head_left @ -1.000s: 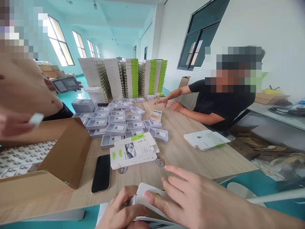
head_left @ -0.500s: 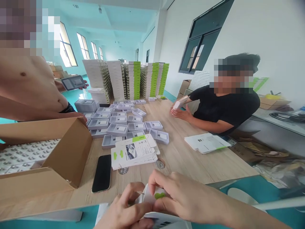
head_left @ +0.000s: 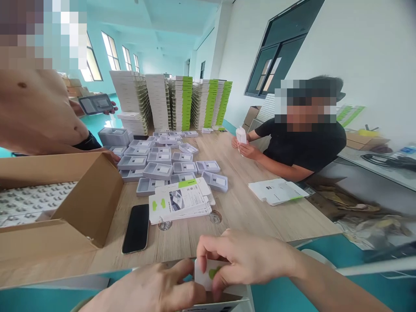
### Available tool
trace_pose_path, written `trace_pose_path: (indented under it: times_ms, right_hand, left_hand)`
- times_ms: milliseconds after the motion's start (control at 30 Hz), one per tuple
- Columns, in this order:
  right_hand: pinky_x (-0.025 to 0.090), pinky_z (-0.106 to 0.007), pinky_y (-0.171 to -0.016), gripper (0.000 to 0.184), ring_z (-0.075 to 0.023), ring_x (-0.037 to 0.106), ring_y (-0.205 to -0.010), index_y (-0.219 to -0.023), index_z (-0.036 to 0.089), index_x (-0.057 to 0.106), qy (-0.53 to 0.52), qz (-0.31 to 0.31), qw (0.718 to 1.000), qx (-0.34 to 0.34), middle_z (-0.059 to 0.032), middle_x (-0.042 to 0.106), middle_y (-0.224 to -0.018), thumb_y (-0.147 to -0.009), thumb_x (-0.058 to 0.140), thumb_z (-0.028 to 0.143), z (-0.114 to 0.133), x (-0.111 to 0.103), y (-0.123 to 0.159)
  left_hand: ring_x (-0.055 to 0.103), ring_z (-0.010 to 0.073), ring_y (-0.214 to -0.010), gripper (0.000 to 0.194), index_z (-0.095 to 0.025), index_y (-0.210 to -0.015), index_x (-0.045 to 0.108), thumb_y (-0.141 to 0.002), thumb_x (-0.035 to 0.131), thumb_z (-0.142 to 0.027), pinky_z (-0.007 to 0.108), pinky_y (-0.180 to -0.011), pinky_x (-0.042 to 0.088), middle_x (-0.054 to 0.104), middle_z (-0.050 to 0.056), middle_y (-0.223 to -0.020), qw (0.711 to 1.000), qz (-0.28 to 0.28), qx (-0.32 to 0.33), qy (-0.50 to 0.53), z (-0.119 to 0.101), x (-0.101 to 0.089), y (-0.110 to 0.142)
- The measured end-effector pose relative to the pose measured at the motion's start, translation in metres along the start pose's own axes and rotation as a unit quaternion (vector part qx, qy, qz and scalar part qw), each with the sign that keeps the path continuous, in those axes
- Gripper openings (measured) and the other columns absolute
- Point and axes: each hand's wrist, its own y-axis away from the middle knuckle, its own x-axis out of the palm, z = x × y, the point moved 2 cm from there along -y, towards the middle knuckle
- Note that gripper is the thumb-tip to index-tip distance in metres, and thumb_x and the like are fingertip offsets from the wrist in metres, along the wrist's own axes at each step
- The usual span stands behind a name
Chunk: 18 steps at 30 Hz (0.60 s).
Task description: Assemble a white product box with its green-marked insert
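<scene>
At the near edge of the wooden table (head_left: 253,212), both my hands grip a small white carton (head_left: 208,272) with a green mark. My right hand (head_left: 247,258) pinches its upper flap with bent fingers. My left hand (head_left: 152,290) closes on its left side from below. A stack of flat white cartons (head_left: 178,200) with green print lies just beyond, next to a black phone (head_left: 136,228) lying face up.
An open cardboard box (head_left: 87,203) stands at the left. Several grey trays (head_left: 162,164) cover the table's middle, with tall stacks of boxes (head_left: 182,104) behind. A seated person in black (head_left: 302,143) holds a white carton. A shirtless person (head_left: 39,112) stands at the left.
My hands have drawn the carton closer and lower, and my right fingers have curled from flat onto its flap. The seated person pulled both hands back and raised a carton.
</scene>
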Motion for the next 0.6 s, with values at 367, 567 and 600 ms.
trace_pose_path:
  times_ms: [367,567,600]
  right_hand:
    - [0.027,-0.020,-0.052,0.028,-0.0074,0.044,-0.054,-0.104,0.025,0.068,-0.024,-0.053,0.998,0.023,0.0141,0.043,-0.060,-0.086,0.087,0.015,0.000,0.013,0.005]
    - [0.048,-0.020,-0.071,0.034,-0.0140,0.072,-0.081,-0.114,0.032,0.068,-0.004,-0.079,0.996,0.032,0.0091,0.080,-0.087,-0.091,0.071,0.007,0.000,0.028,0.022]
    - [0.052,-0.021,-0.078,0.034,-0.0153,0.076,-0.089,-0.114,0.032,0.068,-0.001,-0.086,0.996,0.017,0.0079,0.084,-0.095,-0.092,0.070,0.007,-0.001,0.031,0.023]
  left_hand:
    - [0.067,0.0142,-0.056,0.052,-0.033,-0.114,0.044,-0.087,0.088,-0.024,0.027,-0.043,0.038,0.071,-0.007,-0.094,0.996,-0.055,-0.039,0.059,0.010,0.014,0.007]
    - [0.070,0.0137,-0.067,0.035,-0.032,-0.116,0.046,-0.099,0.077,-0.029,0.026,-0.051,0.040,0.074,-0.003,-0.103,0.993,-0.066,0.011,0.092,0.016,0.013,0.006]
    - [0.070,0.0132,-0.066,0.038,-0.032,-0.114,0.047,-0.096,0.079,-0.024,0.026,-0.051,0.039,0.075,-0.004,-0.102,0.993,-0.069,0.018,0.094,0.018,0.013,0.005]
